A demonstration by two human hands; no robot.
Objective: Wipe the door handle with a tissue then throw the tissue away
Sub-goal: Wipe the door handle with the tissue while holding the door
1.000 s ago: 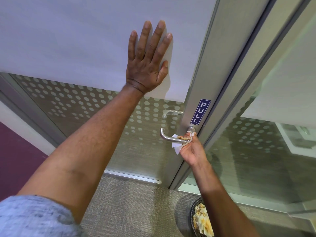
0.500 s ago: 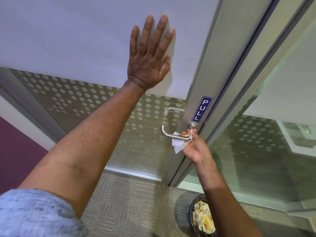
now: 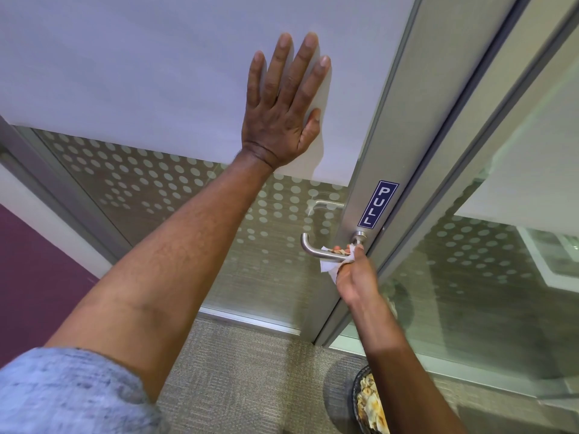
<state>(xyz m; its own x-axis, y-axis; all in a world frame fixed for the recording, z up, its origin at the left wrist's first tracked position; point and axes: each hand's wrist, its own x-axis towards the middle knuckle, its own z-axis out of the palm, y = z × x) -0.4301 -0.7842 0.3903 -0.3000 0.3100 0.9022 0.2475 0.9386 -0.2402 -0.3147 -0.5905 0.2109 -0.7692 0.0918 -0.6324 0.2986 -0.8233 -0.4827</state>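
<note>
Left hand (image 3: 282, 114) is flat on the frosted white part of the door (image 3: 141, 73), up and to the left of the handle (image 3: 316, 249), fingers (image 3: 275, 67) spread wide and not gripping anything, palm just pressed against the panel. Grey sleeve (image 3: 62, 393) shows at the shoulder end of that arm.

Right hand (image 3: 355, 278) comes up from below the handle and has its fingers clenched around a white tissue (image 3: 330, 266). The tissue is bunched against the lever, wrapped over the stretch closest to the round base where it meets the metal door frame; a crumpled corner hangs out just under the lever. Fingertips curl over the top of the bar, so the tissue is sandwiched between hand and handle. The curved free end of the handle, left of the hand, is bare.

Right above the handle there's a blue PULL sign (image 3: 377, 204) stuck on the frame. Through the dotted glass to the left of the handle you can see the matching lever on the other side.

Well below the handle, on the carpet (image 3: 235, 371) by the bottom edge, there's a dark bin (image 3: 357, 399) with crumpled paper in it, partly hidden behind the right forearm.
</note>
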